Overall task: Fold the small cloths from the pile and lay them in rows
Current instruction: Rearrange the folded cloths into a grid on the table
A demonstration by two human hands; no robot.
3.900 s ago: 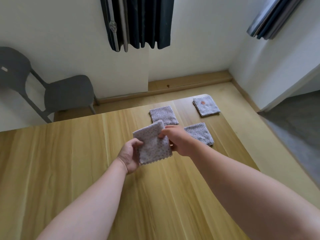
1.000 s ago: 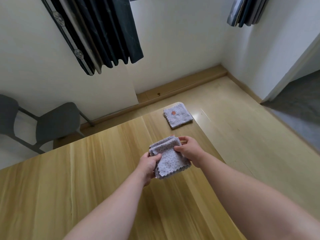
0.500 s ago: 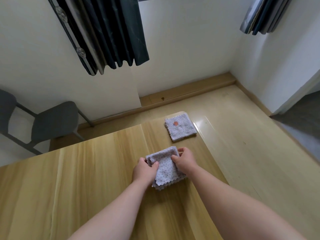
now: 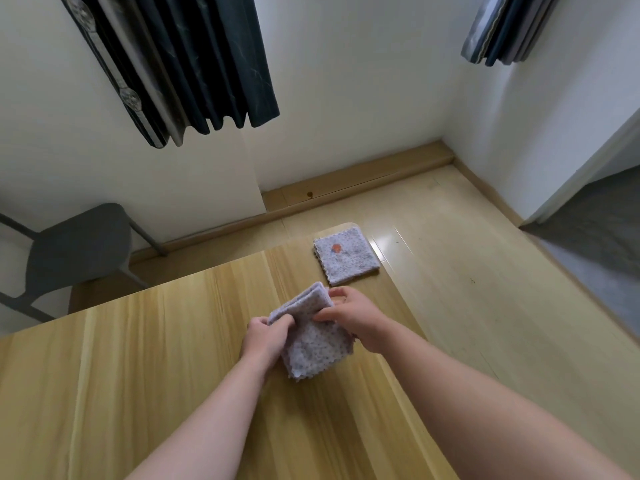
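Observation:
Both my hands hold a small stack of folded, pale lilac dotted cloths [image 4: 311, 341] just above the wooden table [image 4: 156, 375]. My left hand [image 4: 265, 341] pinches the stack's left edge, thumb on top. On the stack's right side, my right hand [image 4: 353, 322] grips it with fingers curled over the top. The stack tilts, its folded edges pointing away from me and its zigzag edges towards me. One more folded lilac cloth [image 4: 346, 261], with an orange spot on it, lies flat at the table's far right corner.
The table's right edge runs close to my right forearm, with wooden floor [image 4: 485, 289] beyond it. A grey chair [image 4: 76, 244] stands at the far left by the white wall. Dark curtains [image 4: 180, 64] hang above.
Two of the cloths that lay on the table 3.9 s ago are now in the stack in my hands. Since half a second ago the stack has lifted and tilted slightly.

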